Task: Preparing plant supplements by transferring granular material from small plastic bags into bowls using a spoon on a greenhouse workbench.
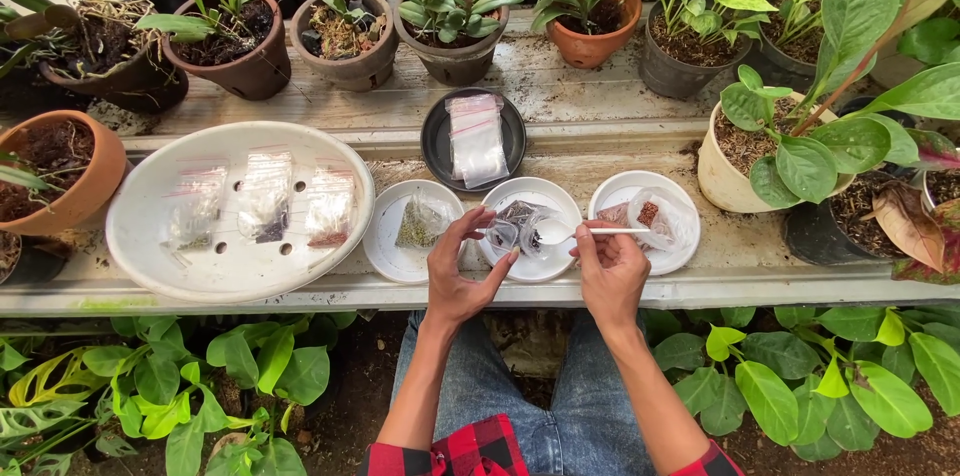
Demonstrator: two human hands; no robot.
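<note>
While the person sat facing the weathered bench (600, 96), both forearms extended forward over the denim-clad knees, red plaid cuffs cut off at the lower frame edge. The large white oval tray (150, 236), smooth and perforated, lay to the left and carried three clear packets. A black round dish (436, 141) behind held further clear bags. Three small white saucers stood in a row; the middle saucer (560, 198) sat directly under the hands. The left hand (455, 271) was raised palm-in, thumb and fingers pinched on a small clear packet (503, 235) above that saucer. The right hand (610, 271) was closed around a slim white spoon (590, 231), its bowl positioned at the packet mouth. The packet's contents were too small to identify. Terracotta and dark plastic pots were cropped along the upper edge.
</note>
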